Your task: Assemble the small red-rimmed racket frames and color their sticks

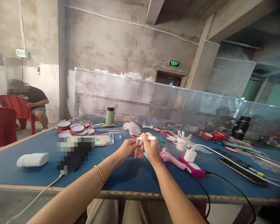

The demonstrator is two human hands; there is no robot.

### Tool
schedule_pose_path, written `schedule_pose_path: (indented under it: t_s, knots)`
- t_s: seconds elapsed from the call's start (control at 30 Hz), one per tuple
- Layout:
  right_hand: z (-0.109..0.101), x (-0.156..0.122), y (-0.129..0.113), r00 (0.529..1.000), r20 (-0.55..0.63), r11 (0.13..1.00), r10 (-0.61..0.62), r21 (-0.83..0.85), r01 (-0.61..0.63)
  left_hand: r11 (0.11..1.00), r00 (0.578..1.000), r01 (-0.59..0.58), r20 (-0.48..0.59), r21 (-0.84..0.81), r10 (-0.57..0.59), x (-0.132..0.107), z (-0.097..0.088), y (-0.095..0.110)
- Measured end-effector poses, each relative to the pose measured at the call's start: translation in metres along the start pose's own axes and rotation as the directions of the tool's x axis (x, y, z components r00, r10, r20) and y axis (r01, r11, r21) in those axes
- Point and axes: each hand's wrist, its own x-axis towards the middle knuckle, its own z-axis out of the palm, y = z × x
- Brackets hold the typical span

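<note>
My left hand (pixel 128 148) is closed around a thin wooden stick (pixel 136 149) that stands upright between its fingers. My right hand (pixel 149 146) grips a white pen-like tube with a green tip (pixel 147 137), held level, its end meeting the top of the stick. Both hands hover just above the blue table (pixel 25 174), close together near its middle. A beaded bracelet (pixel 99 174) circles my left wrist.
Red-rimmed round discs (pixel 73 128) are stacked at the back left beside a green flask (pixel 109 116). A pink glue gun (pixel 177 161), white charger (pixel 190 154), white cup (pixel 182 143), phones (pixel 241 169) and a black bottle (pixel 240 128) lie right. A perforated metal screen (pixel 154 99) backs the table. A person sits far left.
</note>
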Motion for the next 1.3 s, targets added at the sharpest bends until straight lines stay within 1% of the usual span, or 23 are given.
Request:
schedule_pose_path:
  t_s: [0.27,0.6,0.77,1.1,1.3]
  knots:
    - [-0.0003,0.0002,0.0005,1.0,-0.012,1.0,0.001,0.02,-0.001,1.0,1.0,0.005,-0.001,0.008,-0.005,0.0,0.0009,0.0012]
    - [0.0003,0.0012,0.0011,1.0,0.017,1.0,-0.007,-0.001,0.007,1.0,1.0,0.009,-0.005,-0.001,-0.009,0.0002,0.0002,-0.0001]
    - [0.0004,0.0012,0.0023,1.0,0.005,1.0,-0.003,0.014,0.003,1.0,1.0,0.0,0.002,-0.002,0.0,0.0011,-0.0004,-0.0011]
    - [-0.0005,0.0012,0.0015,1.0,0.015,1.0,-0.009,-0.014,0.009,1.0,1.0,0.011,-0.004,-0.003,-0.011,0.0007,0.0003,-0.0003]
    - [-0.0003,0.0018,0.0022,1.0,-0.02,1.0,-0.001,0.006,0.001,1.0,1.0,0.012,-0.002,-0.018,-0.012,0.0006,0.0001,-0.0002]
